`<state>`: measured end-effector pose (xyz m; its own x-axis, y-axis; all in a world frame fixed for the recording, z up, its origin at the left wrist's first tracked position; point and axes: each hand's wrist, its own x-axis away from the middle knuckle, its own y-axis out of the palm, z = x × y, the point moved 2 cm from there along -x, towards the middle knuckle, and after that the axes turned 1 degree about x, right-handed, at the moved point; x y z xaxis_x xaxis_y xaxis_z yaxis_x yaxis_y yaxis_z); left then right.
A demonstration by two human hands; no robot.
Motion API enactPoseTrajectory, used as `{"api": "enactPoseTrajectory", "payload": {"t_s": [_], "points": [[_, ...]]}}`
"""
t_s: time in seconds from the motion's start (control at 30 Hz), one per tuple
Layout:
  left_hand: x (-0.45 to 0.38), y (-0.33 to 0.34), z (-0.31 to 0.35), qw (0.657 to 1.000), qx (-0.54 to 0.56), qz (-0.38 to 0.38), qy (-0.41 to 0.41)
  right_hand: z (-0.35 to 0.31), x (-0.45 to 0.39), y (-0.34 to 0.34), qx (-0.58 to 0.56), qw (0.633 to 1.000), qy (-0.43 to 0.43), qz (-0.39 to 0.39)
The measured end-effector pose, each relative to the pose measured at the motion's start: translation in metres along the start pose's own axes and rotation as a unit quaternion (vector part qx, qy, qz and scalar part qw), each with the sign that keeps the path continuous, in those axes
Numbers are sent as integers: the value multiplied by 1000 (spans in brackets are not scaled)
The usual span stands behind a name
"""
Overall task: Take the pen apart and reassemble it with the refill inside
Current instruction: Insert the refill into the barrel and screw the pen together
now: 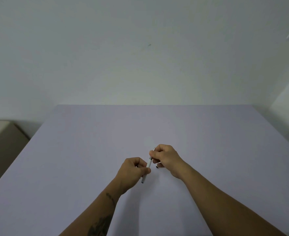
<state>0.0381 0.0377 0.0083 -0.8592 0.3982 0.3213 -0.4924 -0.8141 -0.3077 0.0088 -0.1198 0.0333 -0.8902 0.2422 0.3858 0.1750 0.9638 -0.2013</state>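
Above the near middle of a pale lilac table point(89, 142), held clear of its surface: one pen point(148, 165), slim, white-barrelled, tilted with its far end leaning up and to the right. Lower end finishes in a small dark tip or plug; upper end narrows to a thin grey-metal section and a fine point that shows just past the right fingers. Barrel reads plain white; any brand, label or writing is too small to make out.

Left hand point(133, 171): fingers curled shut around the lower half of the barrel, thumb pressed across it, dark end protruding below the fist.

Right hand point(165, 159): thumb and forefinger pinched on the narrow upper section, remaining fingers folded in. A small dark piece point(157, 167) with a thin white sliver beside it shows under these folded fingers; whether it is held or lies on the table cannot be told, nor what part it is.

Both forearms bare; left forearm carries dark tattoo marks point(100, 223).

Behind the table: plain off-white wall point(140, 48).
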Motion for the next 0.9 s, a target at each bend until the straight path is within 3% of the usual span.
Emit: {"api": "enactPoseTrajectory", "payload": {"t_s": [0.23,0.73,0.9], "points": [[0,-5,-2,1000,17,4,8,-2,2,-2,-66,995,25,-65],[-2,-4,-5,1000,6,-4,11,2,-3,6,-41,999,15,1],[-1,-3,-6,1000,10,-7,10,1,0,2,-52,996,51,-57]]}}
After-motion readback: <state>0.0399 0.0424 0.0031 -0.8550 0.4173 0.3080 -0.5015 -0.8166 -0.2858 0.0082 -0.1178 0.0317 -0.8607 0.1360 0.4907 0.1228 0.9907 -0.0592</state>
